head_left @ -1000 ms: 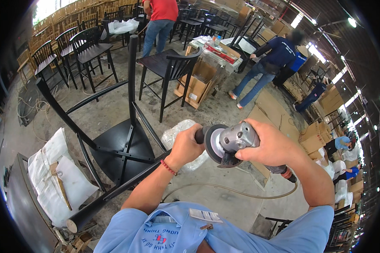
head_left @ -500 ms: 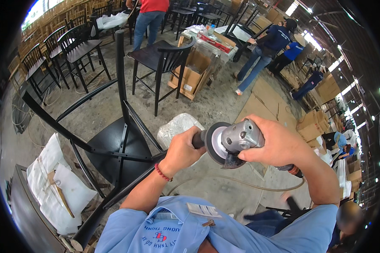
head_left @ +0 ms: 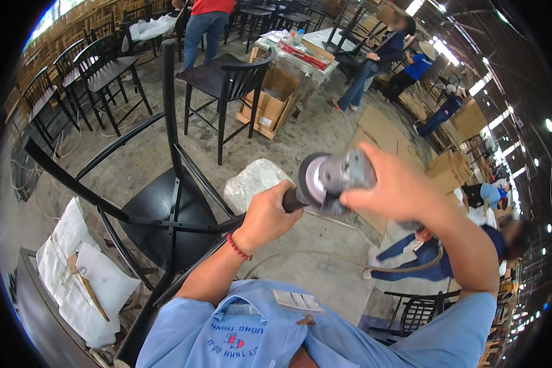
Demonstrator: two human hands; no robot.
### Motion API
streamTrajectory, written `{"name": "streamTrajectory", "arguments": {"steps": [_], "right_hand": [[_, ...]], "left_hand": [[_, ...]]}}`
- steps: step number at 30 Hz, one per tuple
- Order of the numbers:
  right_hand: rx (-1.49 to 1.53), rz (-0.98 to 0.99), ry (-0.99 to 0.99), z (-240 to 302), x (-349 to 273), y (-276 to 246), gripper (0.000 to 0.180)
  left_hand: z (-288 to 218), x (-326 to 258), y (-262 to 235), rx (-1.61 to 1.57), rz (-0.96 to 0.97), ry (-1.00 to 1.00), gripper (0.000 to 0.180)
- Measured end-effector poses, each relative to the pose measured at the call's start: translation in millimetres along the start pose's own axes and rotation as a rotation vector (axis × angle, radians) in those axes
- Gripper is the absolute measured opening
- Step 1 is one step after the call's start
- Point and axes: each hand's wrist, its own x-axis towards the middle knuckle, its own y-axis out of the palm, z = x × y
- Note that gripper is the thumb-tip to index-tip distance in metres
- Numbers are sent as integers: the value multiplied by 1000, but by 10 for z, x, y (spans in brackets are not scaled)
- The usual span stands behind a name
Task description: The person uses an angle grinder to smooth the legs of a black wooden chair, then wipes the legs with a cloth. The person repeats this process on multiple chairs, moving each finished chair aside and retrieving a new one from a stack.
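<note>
A black wooden chair (head_left: 176,211) is upended before me, its seat underside and crossed braces showing and its legs sticking out. My left hand (head_left: 268,216) is closed round one chair leg (head_left: 295,200) close to its end. In my right hand (head_left: 394,187) is a grey angle grinder (head_left: 348,172), gripped by its metal head and blurred by motion. Its round sanding disc (head_left: 313,178) meets the leg's end or lies right at it; I cannot tell which. A hose (head_left: 313,253) loops below the grinder.
Finished dark chairs (head_left: 107,73) stand at the far left, another chair (head_left: 224,83) ahead. A plastic-wrapped bundle (head_left: 256,182) lies beyond my left hand. White padding (head_left: 83,270) covers something at lower left. Cardboard (head_left: 380,132) lies on the floor; several people work at the right.
The grinder's disc has shifted away from me along the leg's end, and its head is now blurred. My left hand keeps its grip. At the right, a person's legs have come into view.
</note>
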Motion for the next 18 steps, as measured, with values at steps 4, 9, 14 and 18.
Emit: {"name": "streamTrajectory", "arguments": {"steps": [4, 9, 14, 18], "right_hand": [[-54, 0, 73, -94, 44, -151, 58], [11, 75, 39, 72, -130, -34, 64], [-109, 13, 100, 108, 2, -123, 69], [-83, 67, 36, 132, -95, -126, 61]], "left_hand": [[62, -34, -5, 45, -32, 43, 30], [29, -16, -67, -7, 30, 3, 31], [117, -10, -20, 57, -31, 117, 31], [19, -5, -92, 16, 57, 26, 32]]}}
